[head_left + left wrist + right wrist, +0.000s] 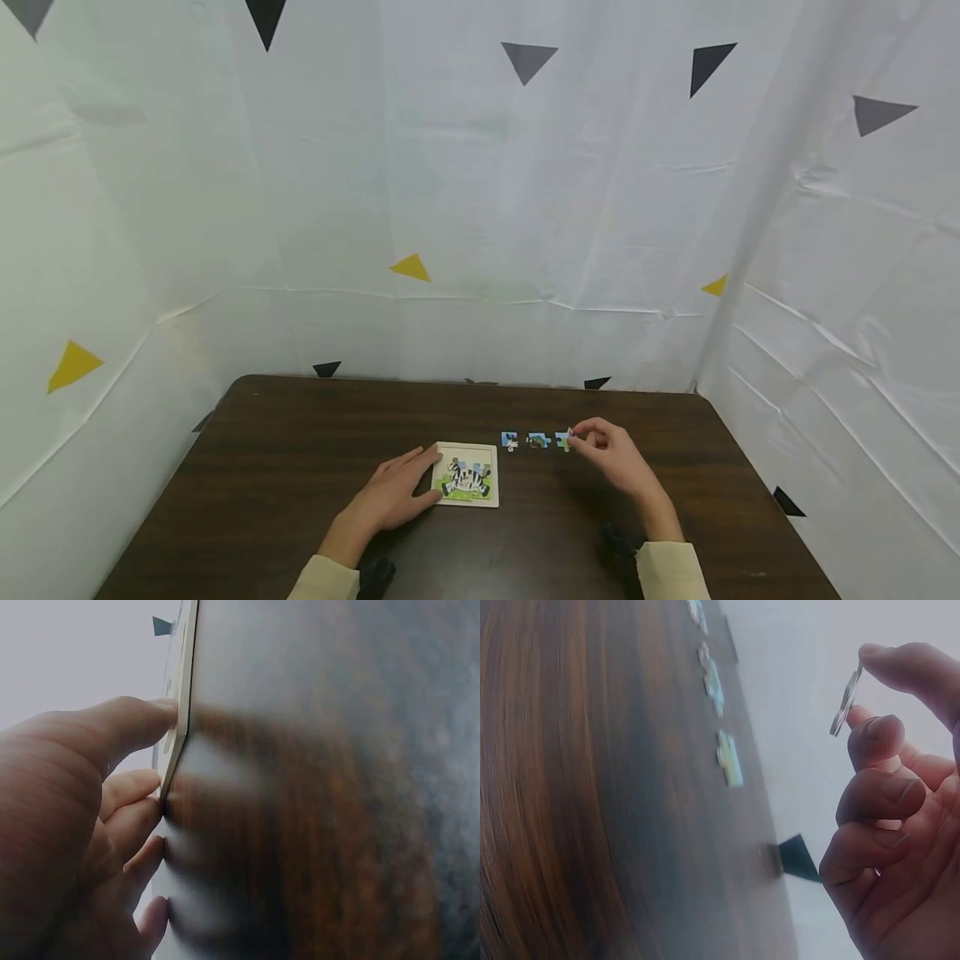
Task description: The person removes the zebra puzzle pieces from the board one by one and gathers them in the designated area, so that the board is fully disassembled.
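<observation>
A square wooden puzzle board [467, 446] with a pale rim and a zebra picture lies flat on the table. My left hand [393, 492] rests along its left side, fingers extended; in the left wrist view the thumb presses on the board's edge [186, 682]. My right hand [615, 457] pinches a small puzzle piece [845, 705] between thumb and index finger, raised off the table and seen nearly edge-on. Beneath and left of it lie three loose pieces in a row: a left piece [509, 438], a middle piece [537, 440] and a right piece [562, 441].
The dark wood-grain table [337, 417] reaches to a white curtain [480, 167] with grey, black and yellow triangles, which hangs behind and on both sides. Dark wrist gear [377, 575] shows under the left forearm, near the table's front.
</observation>
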